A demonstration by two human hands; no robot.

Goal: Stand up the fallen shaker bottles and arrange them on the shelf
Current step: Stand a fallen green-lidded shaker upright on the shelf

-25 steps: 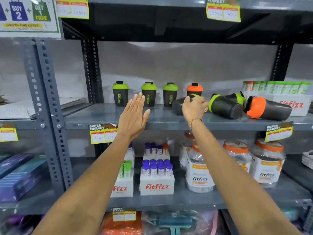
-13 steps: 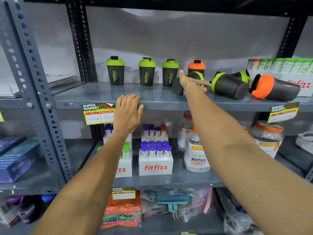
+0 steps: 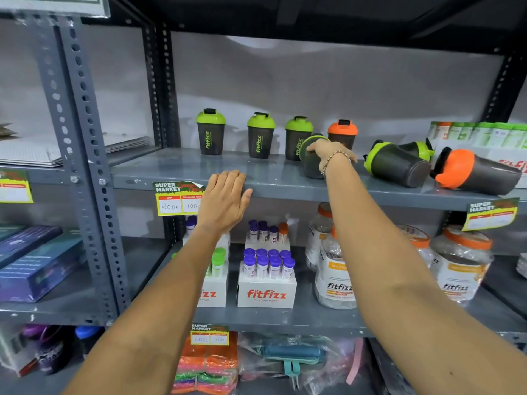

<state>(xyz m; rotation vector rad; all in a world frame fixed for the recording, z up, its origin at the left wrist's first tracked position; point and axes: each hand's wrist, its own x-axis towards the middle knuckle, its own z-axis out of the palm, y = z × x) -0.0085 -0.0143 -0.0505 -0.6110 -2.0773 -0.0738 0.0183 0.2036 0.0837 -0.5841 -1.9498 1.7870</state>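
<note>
right hand [image 3: 328, 151] clamped on fallen green-lidded shaker bottle [image 3: 312, 163] to upright it; left hand [image 3: 225, 199], fingers together, bracing shelf edge [image 3: 285, 192].

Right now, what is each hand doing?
Left hand: open, flat on the shelf edge, holding nothing.
Right hand: closed on a fallen green-lidded shaker.

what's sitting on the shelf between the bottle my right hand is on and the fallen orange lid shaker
In the head view, two fallen green-lid shakers: the nearer one and another partly hidden behind it. Both lie on their sides.
</note>
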